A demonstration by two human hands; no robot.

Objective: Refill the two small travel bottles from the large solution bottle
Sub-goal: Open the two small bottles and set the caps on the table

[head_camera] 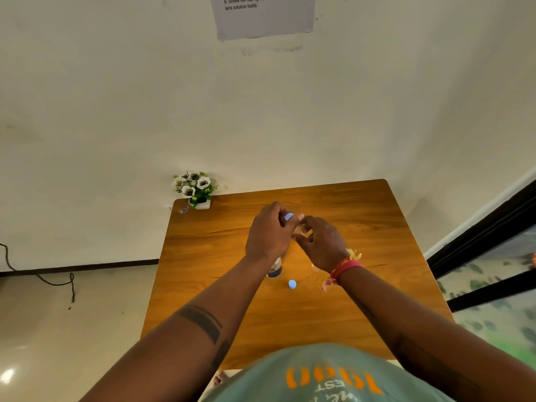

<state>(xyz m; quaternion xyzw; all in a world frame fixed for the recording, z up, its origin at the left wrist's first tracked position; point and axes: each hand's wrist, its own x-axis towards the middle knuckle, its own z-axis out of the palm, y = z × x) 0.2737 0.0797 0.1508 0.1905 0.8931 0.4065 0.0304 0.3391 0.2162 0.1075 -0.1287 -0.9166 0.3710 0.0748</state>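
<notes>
Head view shows a small blue cap pinched in the fingertips of the left hand, up above the middle of the table. Just beside it, the right hand curls its fingers around a small clear bottle. The bottle is see-through and mostly hidden by the fingers, so it is hard to tell how full it is. The cap sits right by the top of this bottle, but I cannot tell if they touch.

Under the left wrist stands the big solution bottle. Only its lower part shows, clear with a dark blue label. A second blue cap lies flat on the table just to the right of it. Something small and clear peeks out by the right wrist, too hidden to name.

Both arms reach forward over the table, hands close together, backs of the hands facing up. The right wrist has red and yellow thread bands.

The wooden table is brown and shiny. A little white pot of white flowers sits at its far left corner, by the pale wall. A paper sheet with printed words hangs on the wall above. A black cord trails on the floor at the left.
</notes>
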